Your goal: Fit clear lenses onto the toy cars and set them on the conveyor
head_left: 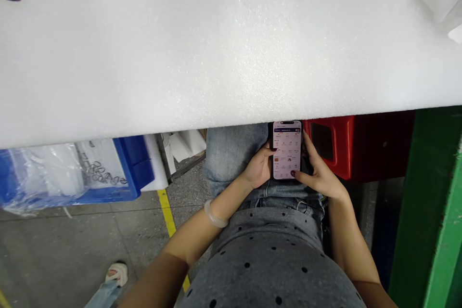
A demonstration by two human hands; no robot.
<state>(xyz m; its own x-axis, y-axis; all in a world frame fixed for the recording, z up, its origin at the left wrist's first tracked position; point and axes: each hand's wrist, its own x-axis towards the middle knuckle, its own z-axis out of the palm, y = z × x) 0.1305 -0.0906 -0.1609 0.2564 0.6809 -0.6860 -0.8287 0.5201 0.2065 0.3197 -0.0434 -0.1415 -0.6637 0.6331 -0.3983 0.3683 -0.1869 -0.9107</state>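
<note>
A phone (pixel 287 154) with a lit screen of small icons is held upright over my lap, just below the edge of the white foam surface. My left hand (pixel 260 167) grips its left side, the thumb lying on the screen's edge. On the other side, my right hand (pixel 319 171) is wrapped around the phone's right edge, and its thumb touches the lower right of the screen. The fingers behind the phone are hidden.
White foam (pixel 216 48) covers the tabletop. At the left is a blue bin (pixel 135 166) with plastic bags and dark rings. A red stool (pixel 344 147) and a green metal post (pixel 418 202) stand at the right. Another person's foot (pixel 117 273) shows at lower left.
</note>
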